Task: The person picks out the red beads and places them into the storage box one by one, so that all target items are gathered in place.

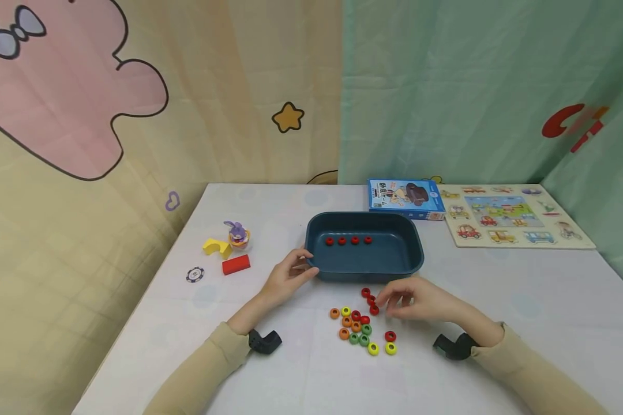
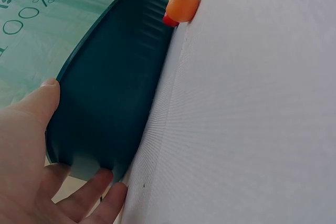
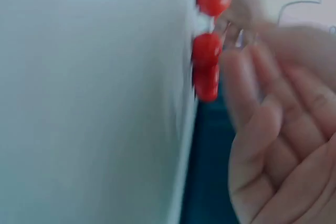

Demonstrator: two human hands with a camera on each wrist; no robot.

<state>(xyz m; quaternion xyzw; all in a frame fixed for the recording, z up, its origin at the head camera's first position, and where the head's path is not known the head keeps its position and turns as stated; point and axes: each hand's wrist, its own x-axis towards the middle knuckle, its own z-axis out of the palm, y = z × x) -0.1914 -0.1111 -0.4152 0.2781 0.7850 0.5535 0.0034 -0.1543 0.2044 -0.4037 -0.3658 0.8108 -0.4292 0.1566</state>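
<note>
A dark teal tray (image 1: 363,276) stands on the table with a row of several red beads (image 1: 355,240) inside. My left hand (image 1: 286,278) grips its near left corner, thumb on the rim and fingers at the end wall, as the left wrist view (image 2: 39,145) also shows. Loose red, orange, yellow and green beads (image 1: 356,327) lie in front of the tray. Beside the red ones nearest the tray is my right hand (image 1: 417,298), fingers loosely bent. Blurred fingers (image 3: 262,124) hover close to several red beads (image 3: 206,51) in the right wrist view; no bead shows between them.
On the left are a purple rabbit figure (image 1: 237,233), a yellow arch block (image 1: 217,248), a red block (image 1: 236,264) and a poker chip (image 1: 195,274). A blue box (image 1: 406,199) and a picture puzzle board (image 1: 516,218) lie behind the tray, at right.
</note>
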